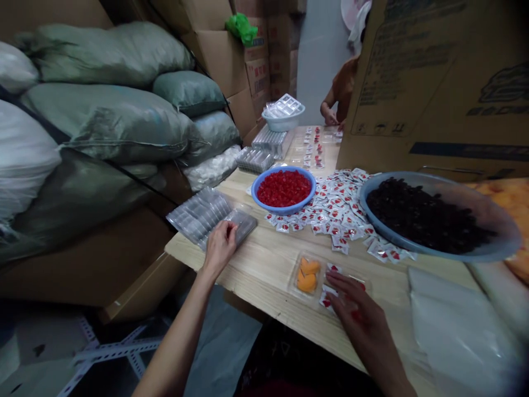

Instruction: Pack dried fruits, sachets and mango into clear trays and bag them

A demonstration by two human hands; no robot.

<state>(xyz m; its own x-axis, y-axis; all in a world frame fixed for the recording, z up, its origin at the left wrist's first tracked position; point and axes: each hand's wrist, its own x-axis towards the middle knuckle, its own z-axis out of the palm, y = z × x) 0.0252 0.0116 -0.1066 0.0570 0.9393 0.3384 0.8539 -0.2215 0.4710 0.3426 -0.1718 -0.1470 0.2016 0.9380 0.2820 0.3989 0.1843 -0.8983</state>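
Observation:
My left hand (221,245) is at the near end of a row of nested clear plastic trays (202,212), its thumb and fingers pinched on the edge of one. My right hand (357,306) lies palm down over a clear compartment tray (294,278) at the table's front edge, fingers stretched out. Orange pieces (308,274) fill that tray's left compartment. Small white-and-red sachets (326,298) sit in the middle, partly under my fingers. Something red shows below the right hand, mostly hidden.
Behind the tray are a blue bowl of red pieces (284,208), a heap of sachets (341,201) and a large basin (413,248) of dark pieces. A plastic sheet (450,309) lies right. A big carton (413,94) partly hides another person (345,88). Sacks (111,116) are piled left.

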